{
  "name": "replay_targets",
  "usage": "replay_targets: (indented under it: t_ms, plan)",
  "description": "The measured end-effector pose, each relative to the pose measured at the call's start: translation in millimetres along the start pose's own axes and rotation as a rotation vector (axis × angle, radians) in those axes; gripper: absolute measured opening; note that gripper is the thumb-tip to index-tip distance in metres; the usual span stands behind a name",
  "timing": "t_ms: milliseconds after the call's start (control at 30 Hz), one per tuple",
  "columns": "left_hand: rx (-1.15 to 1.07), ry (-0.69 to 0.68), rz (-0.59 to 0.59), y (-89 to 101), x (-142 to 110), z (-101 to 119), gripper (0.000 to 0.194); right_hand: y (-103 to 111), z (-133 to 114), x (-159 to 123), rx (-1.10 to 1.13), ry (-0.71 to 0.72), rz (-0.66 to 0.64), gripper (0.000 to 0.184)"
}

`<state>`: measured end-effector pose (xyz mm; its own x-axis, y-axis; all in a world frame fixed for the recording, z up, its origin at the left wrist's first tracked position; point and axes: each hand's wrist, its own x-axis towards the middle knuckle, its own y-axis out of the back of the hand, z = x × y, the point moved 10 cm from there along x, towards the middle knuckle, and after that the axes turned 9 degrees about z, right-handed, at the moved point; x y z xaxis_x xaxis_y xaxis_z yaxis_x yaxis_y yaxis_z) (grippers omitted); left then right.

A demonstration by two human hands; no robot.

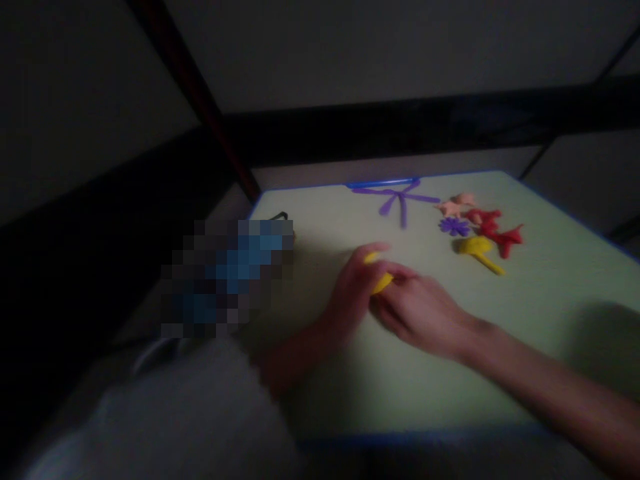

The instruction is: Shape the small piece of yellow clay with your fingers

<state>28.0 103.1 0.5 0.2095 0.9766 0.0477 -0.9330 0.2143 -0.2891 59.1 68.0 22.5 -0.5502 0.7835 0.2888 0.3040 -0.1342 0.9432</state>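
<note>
We find any writing on the blurred blue patch [245, 260] at the left too coarse to read. The yellow piece [383, 283] is between our two hands, above the pale green table [320, 213]; its lower visible part slants from near left to far right, but fingers hide much of it, so we cannot tell its full long axis or which end leads. Our left hand [353, 283] has its fingers bent narrowly around it, and our right hand [417, 310] closes its fingertips on its near side. Farther right, a yellow mushroom-shaped piece [476, 247] lies with its stem pointing right and towards us. Just beyond it we see a purple flower-shaped piece [454, 227], with red pieces [506, 238] to the right and peach pieces [450, 209] behind. Purple strips [403, 208] spread out near the far edge, just beside a blue stick [385, 183] lying almost parallel to that edge.
</note>
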Motion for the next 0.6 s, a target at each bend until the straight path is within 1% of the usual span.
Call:
replay_targets:
  t_ms: [100, 167, 233, 367, 467, 533, 600]
  plan:
    - [0.042, -0.011, 0.025, 3.9, 0.3, -2.1, 0.030, -1.9, 1.0, 0.0, -0.041, -0.010, -0.025, 0.018]
    - [0.063, -0.035, -0.002, 2.0, -0.3, -2.3, 0.033, -1.9, 1.0, 0.3, -0.035, -0.014, -0.025, 0.018]
    - [0.070, -0.060, -0.053, -2.8, -1.8, -1.9, 0.036, -1.3, -0.2, 0.6, 0.003, -0.009, -0.012, 0.019]
    - [0.023, -0.053, -0.112, -9.8, -4.4, -1.5, 0.035, 0.1, -3.8, 0.8, 0.176, 0.005, 0.026, 0.015]
    - [-0.059, -0.025, -0.109, -11.1, -5.1, 0.6, 0.031, 1.9, -3.5, 0.7, 0.337, -0.020, 0.060, 0.008]
    - [-0.089, -0.007, -0.111, -12.4, -5.5, 1.4, 0.029, 4.1, -3.4, 0.5, 0.443, -0.035, 0.088, 0.008]
    - [-0.098, 0.000, -0.114, -13.2, -5.5, 1.7, 0.029, 6.4, -4.1, 0.3, 0.493, -0.032, 0.107, 0.009]
